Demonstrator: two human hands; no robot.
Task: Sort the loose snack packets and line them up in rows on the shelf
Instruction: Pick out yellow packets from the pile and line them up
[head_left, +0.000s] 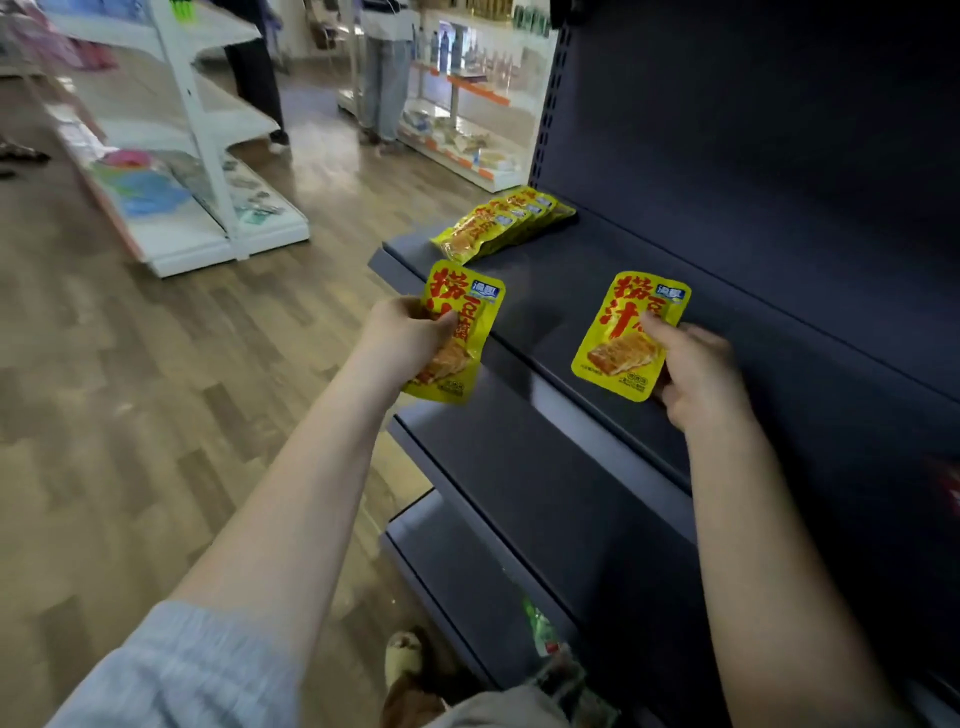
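Observation:
Each of my hands holds a yellow snack packet with red lettering. My left hand (402, 332) grips one packet (462, 304) at the front left corner of the dark shelf (597, 270). My right hand (698, 374) pinches a second packet (618, 353) over the shelf's front edge, thumb on its face. A row of several matching yellow packets (501, 223) lies overlapped along the shelf's left end, running toward the back.
Lower dark shelves (519, 467) step out below; green packets (543, 629) lie on the bottom one. A white shelf unit (208, 156) stands across the wooden aisle. Two people (384, 78) stand by far shelves. A red packet (945, 483) shows at the right edge.

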